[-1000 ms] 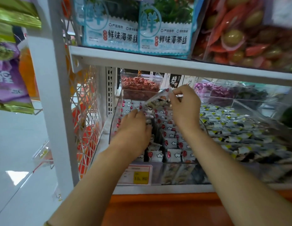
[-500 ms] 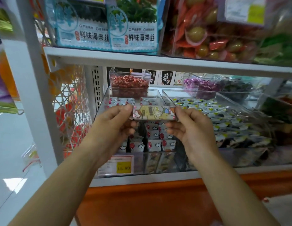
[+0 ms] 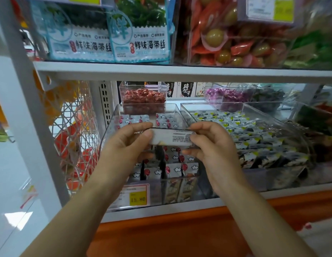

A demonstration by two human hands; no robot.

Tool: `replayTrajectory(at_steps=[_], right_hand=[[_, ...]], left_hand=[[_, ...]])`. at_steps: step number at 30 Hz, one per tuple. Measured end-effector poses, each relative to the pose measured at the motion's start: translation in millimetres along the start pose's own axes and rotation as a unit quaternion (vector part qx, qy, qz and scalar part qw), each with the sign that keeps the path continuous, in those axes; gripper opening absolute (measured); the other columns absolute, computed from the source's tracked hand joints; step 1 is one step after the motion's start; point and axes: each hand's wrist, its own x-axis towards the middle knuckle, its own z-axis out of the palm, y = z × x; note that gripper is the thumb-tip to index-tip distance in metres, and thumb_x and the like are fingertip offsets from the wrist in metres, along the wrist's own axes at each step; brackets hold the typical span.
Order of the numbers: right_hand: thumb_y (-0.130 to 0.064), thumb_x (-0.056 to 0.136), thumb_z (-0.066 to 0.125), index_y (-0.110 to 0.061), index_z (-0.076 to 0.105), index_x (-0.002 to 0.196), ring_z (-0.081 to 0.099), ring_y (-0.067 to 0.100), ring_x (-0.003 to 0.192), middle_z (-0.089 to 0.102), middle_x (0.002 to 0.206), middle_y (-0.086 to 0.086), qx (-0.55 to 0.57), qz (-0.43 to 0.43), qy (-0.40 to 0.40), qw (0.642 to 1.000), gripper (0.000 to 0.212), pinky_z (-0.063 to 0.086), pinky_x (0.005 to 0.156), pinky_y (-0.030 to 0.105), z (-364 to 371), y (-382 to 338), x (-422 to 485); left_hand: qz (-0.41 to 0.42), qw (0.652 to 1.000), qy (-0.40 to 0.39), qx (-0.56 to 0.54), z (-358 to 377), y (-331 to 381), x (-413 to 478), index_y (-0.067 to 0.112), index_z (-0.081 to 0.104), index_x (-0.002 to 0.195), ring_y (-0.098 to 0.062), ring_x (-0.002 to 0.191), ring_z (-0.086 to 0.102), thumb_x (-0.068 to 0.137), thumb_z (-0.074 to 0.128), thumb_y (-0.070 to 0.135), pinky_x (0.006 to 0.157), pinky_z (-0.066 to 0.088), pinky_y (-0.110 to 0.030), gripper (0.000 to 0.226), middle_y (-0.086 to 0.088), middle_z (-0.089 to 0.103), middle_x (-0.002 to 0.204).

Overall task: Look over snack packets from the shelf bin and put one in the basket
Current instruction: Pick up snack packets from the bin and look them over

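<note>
A small snack packet (image 3: 172,138) is held level in front of the shelf, its white back with small black print facing me. My left hand (image 3: 128,143) pinches its left end and my right hand (image 3: 210,143) pinches its right end. Behind and below it stands the clear shelf bin (image 3: 113,127), packed with several white packets bearing red balloons and clouds. No basket is in view.
A second clear bin (image 3: 254,108) of yellow-and-black packets stands to the right. A small box of red candies (image 3: 143,97) sits behind. A yellow price tag (image 3: 138,198) reads 15.80. A wire rack (image 3: 72,130) hangs at left; the upper shelf (image 3: 180,71) holds seaweed bags.
Both hands lifted a packet out of the bin and drew it toward me. It has since been turned over, from the cartoon front to the printed back.
</note>
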Motion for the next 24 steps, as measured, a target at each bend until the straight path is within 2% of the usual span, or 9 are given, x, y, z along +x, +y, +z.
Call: replayTrajectory(at_steps=[3,5,9,12,14,19,21,23,24], right_hand=[[-0.003,0.088,0.057,-0.018,0.07,0.089,0.069,0.016,0.08,0.067,0.095,0.001,-0.021,-0.03,-0.016,0.999,0.019,0.056,0.062,0.024,0,0,-1],[-0.008,0.086,0.062,-0.019,0.072,0.083,0.069,0.017,0.077,0.07,0.087,-0.001,-0.037,-0.038,-0.01,0.999,0.015,0.059,0.064,0.032,0,-1,-2],[-0.017,0.085,0.064,-0.014,0.067,0.07,0.064,0.035,0.079,0.065,0.079,0.017,-0.076,-0.044,0.042,0.995,0.015,0.056,0.071,0.054,-1,-1,-1],[-0.016,0.087,0.062,-0.01,0.061,0.064,0.064,0.027,0.065,0.061,0.068,0.015,-0.097,-0.067,0.06,0.991,0.024,0.058,0.056,0.043,-1,-1,-1],[-0.014,0.088,0.061,-0.008,0.062,0.065,0.062,0.022,0.061,0.06,0.066,0.013,-0.108,-0.083,0.058,0.989,0.024,0.056,0.05,0.029,1,-2,-3],[-0.018,0.086,0.062,-0.015,0.065,0.069,0.059,0.012,0.063,0.059,0.061,-0.006,-0.158,-0.124,0.031,0.979,0.017,0.052,0.059,0.027,5,-1,-4],[-0.018,0.086,0.063,-0.019,0.066,0.073,0.058,0.003,0.062,0.061,0.062,-0.01,-0.158,-0.131,0.011,0.979,0.013,0.049,0.057,0.018,6,-1,-6],[-0.019,0.085,0.065,-0.025,0.069,0.089,0.062,-0.001,0.076,0.067,0.08,-0.013,-0.136,-0.114,-0.044,0.983,0.008,0.05,0.065,0.013,5,-2,-8],[-0.019,0.084,0.067,-0.028,0.068,0.101,0.063,0.001,0.088,0.068,0.093,-0.013,-0.135,-0.097,-0.079,0.983,0.019,0.052,0.075,0.017,4,-2,-8]], left_hand=[[0.012,0.999,-0.006,0.037,0,-1,-1,0.022,0.067,0.107,-0.01,0.087,0.069,0.084,0.057,0.027,0.071,0.054,-0.016,0.026,0.005,0.073,0.095],[0.017,0.999,-0.013,0.047,-1,1,-2,0.026,0.069,0.106,-0.013,0.091,0.068,0.077,0.059,0.033,0.075,0.054,-0.018,0.03,0.001,0.072,0.099],[0.039,0.994,-0.027,0.098,-2,5,-5,0.034,0.069,0.102,-0.014,0.086,0.066,0.071,0.062,0.037,0.076,0.053,-0.021,0.033,-0.014,0.065,0.102],[0.043,0.991,-0.029,0.121,3,5,-6,0.03,0.068,0.102,-0.016,0.088,0.066,0.08,0.062,0.03,0.082,0.055,-0.03,0.023,-0.013,0.066,0.1],[0.038,0.995,-0.011,0.095,8,5,-6,0.021,0.068,0.094,-0.016,0.084,0.068,0.083,0.061,0.024,0.076,0.058,-0.03,0.013,-0.006,0.07,0.093],[0.033,0.995,0.042,0.08,11,7,-4,0.008,0.062,0.074,-0.006,0.063,0.064,0.086,0.06,0.018,0.058,0.057,-0.024,0.015,0.011,0.065,0.065],[0.029,0.993,0.069,0.09,11,7,-3,0.007,0.059,0.069,-0.005,0.057,0.062,0.087,0.059,0.018,0.055,0.057,-0.024,0.022,0.009,0.064,0.065],[0.014,0.99,0.104,0.093,10,7,-1,0.002,0.059,0.071,-0.005,0.052,0.063,0.088,0.059,0.02,0.053,0.058,-0.032,0.024,0.004,0.064,0.068],[0.001,0.988,0.12,0.093,9,6,1,-0.002,0.059,0.076,-0.006,0.05,0.063,0.088,0.059,0.021,0.057,0.058,-0.038,0.026,0.002,0.064,0.068]])
